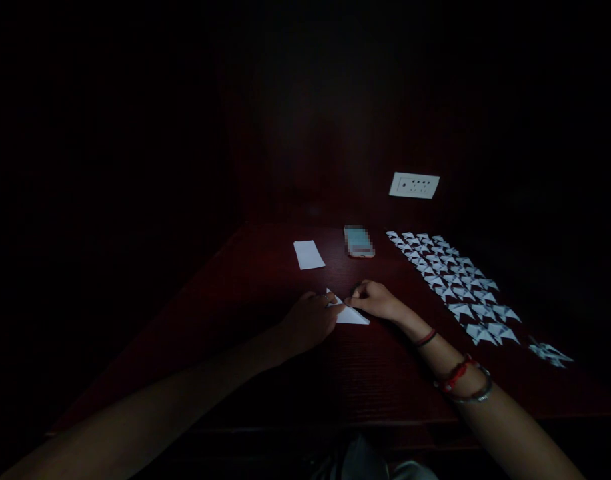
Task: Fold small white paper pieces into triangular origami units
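Note:
A small white folded paper (349, 315) lies on the dark red table (265, 347) between my two hands. My left hand (310, 320) presses its curled fingers on the paper's left edge. From the other side my right hand (373, 299) pinches the paper's upper right edge with closed fingers. Red and metal bands ring my right wrist.
A blank white paper slip (308, 255) and a phone (358, 241) lie farther back. Several folded paper pieces (455, 283) sit in rows on the right, a few more (550, 352) near the right edge. A white wall socket (414, 185) is behind. The surroundings are very dark.

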